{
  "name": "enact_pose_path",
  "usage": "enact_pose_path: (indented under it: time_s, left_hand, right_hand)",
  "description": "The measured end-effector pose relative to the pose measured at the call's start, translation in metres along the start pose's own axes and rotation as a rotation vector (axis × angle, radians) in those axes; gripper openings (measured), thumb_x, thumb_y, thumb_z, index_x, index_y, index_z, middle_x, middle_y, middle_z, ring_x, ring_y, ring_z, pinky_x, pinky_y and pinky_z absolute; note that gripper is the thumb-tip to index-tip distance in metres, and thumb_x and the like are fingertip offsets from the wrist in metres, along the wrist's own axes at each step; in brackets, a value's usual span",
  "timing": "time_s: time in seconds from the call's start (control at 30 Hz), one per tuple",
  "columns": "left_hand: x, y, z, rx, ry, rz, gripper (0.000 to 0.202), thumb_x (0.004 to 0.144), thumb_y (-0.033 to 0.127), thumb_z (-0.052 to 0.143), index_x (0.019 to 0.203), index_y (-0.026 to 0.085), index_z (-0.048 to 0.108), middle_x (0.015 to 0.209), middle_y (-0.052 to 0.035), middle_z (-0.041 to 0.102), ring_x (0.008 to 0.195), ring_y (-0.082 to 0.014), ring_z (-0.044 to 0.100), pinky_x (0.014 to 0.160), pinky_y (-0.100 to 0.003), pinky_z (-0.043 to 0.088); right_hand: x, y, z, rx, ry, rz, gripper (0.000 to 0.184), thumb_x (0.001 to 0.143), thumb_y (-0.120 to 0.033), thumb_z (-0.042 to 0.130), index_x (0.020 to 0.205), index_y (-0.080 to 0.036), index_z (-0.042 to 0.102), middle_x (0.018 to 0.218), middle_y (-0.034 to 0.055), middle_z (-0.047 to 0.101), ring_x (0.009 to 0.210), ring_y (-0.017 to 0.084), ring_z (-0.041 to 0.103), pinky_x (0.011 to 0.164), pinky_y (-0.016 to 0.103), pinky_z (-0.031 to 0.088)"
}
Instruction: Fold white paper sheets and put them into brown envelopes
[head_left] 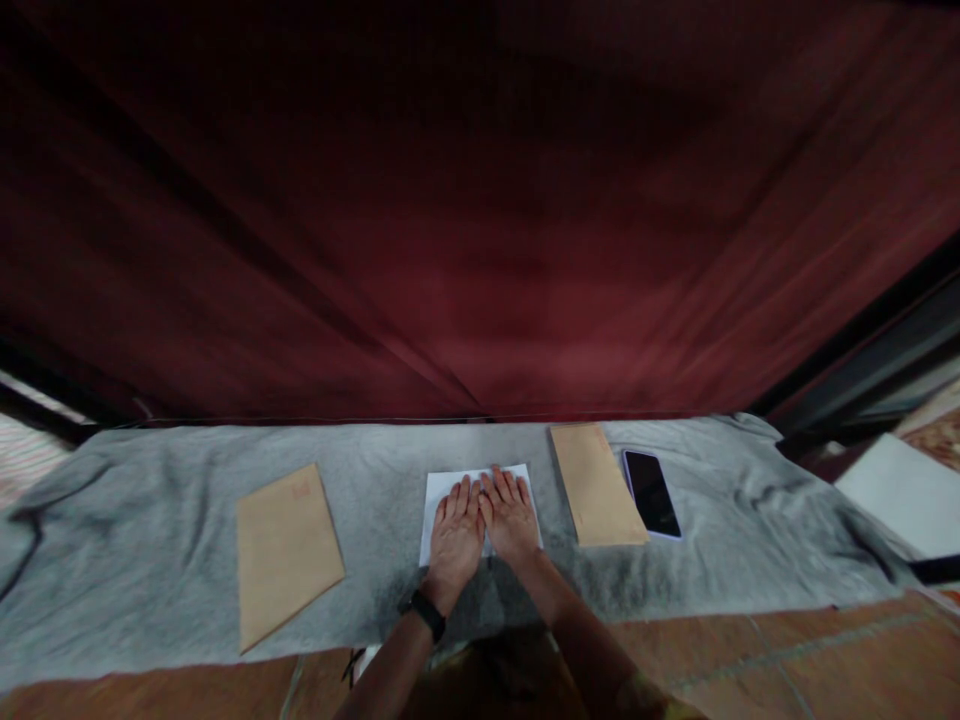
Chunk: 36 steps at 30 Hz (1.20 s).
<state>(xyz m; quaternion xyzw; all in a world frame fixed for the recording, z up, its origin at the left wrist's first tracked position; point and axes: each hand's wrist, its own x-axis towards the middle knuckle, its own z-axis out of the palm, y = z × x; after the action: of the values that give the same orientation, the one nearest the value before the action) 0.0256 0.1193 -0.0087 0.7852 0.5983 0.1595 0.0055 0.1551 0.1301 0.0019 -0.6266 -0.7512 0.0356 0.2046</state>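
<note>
A white sheet of paper (433,510) lies on the grey cloth in front of me. My left hand (457,530) rests flat on its left half, fingers stretched forward, a dark band around the wrist. Beside it, my right hand (510,515) presses flat on the right half with fingers a little spread. The two hands meet near the thumbs and cover most of the sheet. Neither hand grips anything. Whether the sheet is folded, I cannot tell.
Brown envelopes lie on both sides: one envelope (287,560) at left, another envelope (598,485) at right. Next to the right one is a phone (652,493) with a purple edge. Grey cloth (172,500) covers the surface. A dark red curtain (480,300) hangs behind; tiled floor (750,655) shows in front.
</note>
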Motion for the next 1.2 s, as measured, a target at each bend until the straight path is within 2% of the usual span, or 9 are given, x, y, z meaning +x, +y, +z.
enact_pose_path:
  time_s: [0.13, 0.23, 0.37, 0.53, 0.67, 0.8, 0.87, 0.97, 1.2]
  left_hand:
    - [0.004, -0.003, -0.002, 0.099, 0.003, -0.032, 0.054, 0.100, 0.024, 0.035, 0.152, 0.014, 0.046, 0.160, -0.0130, 0.043, 0.149, -0.0287, 0.039, 0.121, -0.049, 0.034]
    - [0.003, -0.011, -0.003, 0.131, 0.043, -0.090, 0.057, 0.101, 0.030, 0.034, 0.153, 0.009, 0.043, 0.160, -0.0162, 0.043, 0.151, -0.0291, 0.036, 0.123, -0.049, 0.030]
    - [-0.002, -0.025, -0.005, 0.113, 0.108, -0.121, 0.061, 0.103, 0.036, 0.031, 0.154, 0.004, 0.040, 0.158, -0.0207, 0.044, 0.151, -0.0302, 0.037, 0.121, -0.050, 0.034]
    - [-0.005, -0.032, -0.007, 0.111, 0.147, -0.140, 0.064, 0.103, 0.042, 0.031, 0.151, 0.002, 0.044, 0.155, -0.0230, 0.047, 0.148, -0.0326, 0.040, 0.122, -0.053, 0.031]
    - [0.004, -0.014, -0.006, 0.141, 0.157, -0.177, 0.059, 0.102, 0.036, 0.034, 0.148, 0.002, 0.048, 0.154, -0.0235, 0.048, 0.149, -0.0342, 0.039, 0.123, -0.058, 0.027]
    - [0.016, 0.016, -0.001, 0.086, 0.081, -0.056, 0.052, 0.101, 0.029, 0.037, 0.150, 0.016, 0.050, 0.162, -0.0110, 0.041, 0.152, -0.0297, 0.033, 0.124, -0.053, 0.029]
    - [0.019, 0.021, 0.002, 0.072, 0.040, -0.043, 0.052, 0.101, 0.030, 0.037, 0.149, 0.016, 0.051, 0.162, -0.0108, 0.041, 0.152, -0.0296, 0.034, 0.124, -0.053, 0.030]
    - [0.018, 0.012, 0.004, 0.074, 0.037, -0.048, 0.056, 0.103, 0.036, 0.034, 0.151, 0.010, 0.046, 0.161, -0.0158, 0.040, 0.151, -0.0288, 0.036, 0.123, -0.051, 0.032]
    - [-0.001, -0.027, 0.001, 0.063, 0.149, -0.102, 0.066, 0.104, 0.045, 0.027, 0.152, 0.003, 0.042, 0.158, -0.0210, 0.044, 0.150, -0.0318, 0.037, 0.122, -0.051, 0.033]
  right_hand:
    - [-0.007, 0.007, 0.005, -0.056, 0.041, 0.027, 0.047, 0.106, -0.036, 0.045, 0.151, -0.025, 0.050, 0.159, 0.0091, 0.044, 0.146, 0.029, 0.042, 0.120, 0.050, 0.028]
    - [-0.011, 0.014, 0.007, -0.091, 0.086, 0.027, 0.048, 0.105, -0.036, 0.048, 0.151, -0.021, 0.051, 0.159, 0.0124, 0.045, 0.146, 0.031, 0.042, 0.120, 0.050, 0.029]
    - [-0.018, 0.024, 0.007, -0.131, 0.171, 0.035, 0.050, 0.105, -0.035, 0.047, 0.151, -0.016, 0.050, 0.159, 0.0169, 0.043, 0.145, 0.032, 0.043, 0.118, 0.049, 0.032]
    - [-0.023, 0.031, 0.010, -0.169, 0.214, 0.013, 0.053, 0.106, -0.034, 0.045, 0.153, -0.010, 0.045, 0.159, 0.0212, 0.042, 0.144, 0.033, 0.044, 0.118, 0.049, 0.033]
    - [-0.023, 0.031, 0.014, -0.164, 0.235, 0.010, 0.055, 0.106, -0.035, 0.043, 0.154, -0.009, 0.043, 0.158, 0.0222, 0.042, 0.145, 0.033, 0.043, 0.118, 0.051, 0.034]
    - [-0.023, 0.030, 0.015, -0.160, 0.244, 0.019, 0.053, 0.105, -0.031, 0.042, 0.154, -0.009, 0.044, 0.158, 0.0228, 0.042, 0.144, 0.034, 0.044, 0.117, 0.053, 0.034]
    - [-0.023, 0.030, 0.015, -0.166, 0.248, 0.019, 0.053, 0.105, -0.030, 0.042, 0.153, -0.010, 0.045, 0.158, 0.0227, 0.042, 0.144, 0.035, 0.044, 0.117, 0.053, 0.035]
    - [-0.023, 0.031, 0.016, -0.189, 0.250, 0.015, 0.054, 0.105, -0.033, 0.044, 0.153, -0.010, 0.045, 0.158, 0.0235, 0.042, 0.143, 0.035, 0.045, 0.116, 0.053, 0.036]
    - [-0.024, 0.031, 0.015, -0.220, 0.256, 0.020, 0.056, 0.105, -0.037, 0.045, 0.154, -0.010, 0.044, 0.160, 0.0245, 0.039, 0.145, 0.036, 0.043, 0.115, 0.053, 0.037]
